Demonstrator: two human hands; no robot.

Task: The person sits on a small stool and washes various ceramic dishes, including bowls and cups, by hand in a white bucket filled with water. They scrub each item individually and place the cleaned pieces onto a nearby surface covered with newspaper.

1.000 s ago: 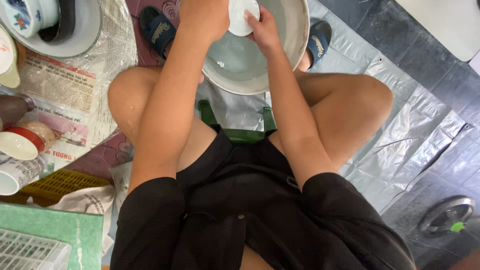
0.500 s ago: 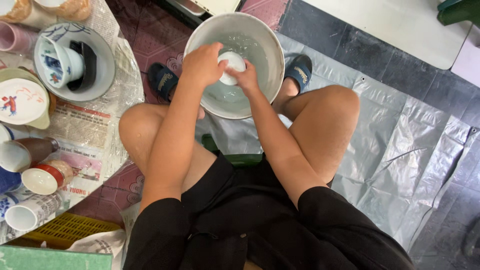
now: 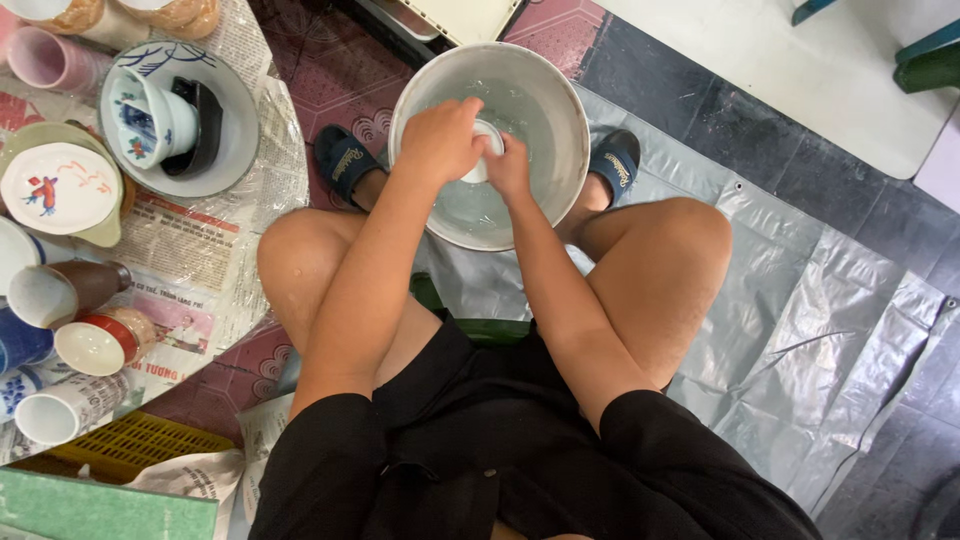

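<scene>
Both hands share the grip: the left hand [image 3: 440, 140] is cupped over a small white cup [image 3: 484, 158], the right hand [image 3: 510, 165] pinching its edge, inside the metal basin [image 3: 560, 110] of water between the feet. Half a second ago the cup's pale inside showed between the hands; now the left hand covers it, suggesting rubbing. Washed-looking cups [image 3: 90, 345] lie at left on newspaper [image 3: 190, 250].

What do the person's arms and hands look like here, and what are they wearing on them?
Both arms are bare from the upper arm down, coming out of short black sleeves. The left hand and right hand are bare too: no gloves, and no watch, ring or bracelet shows on either.
</scene>
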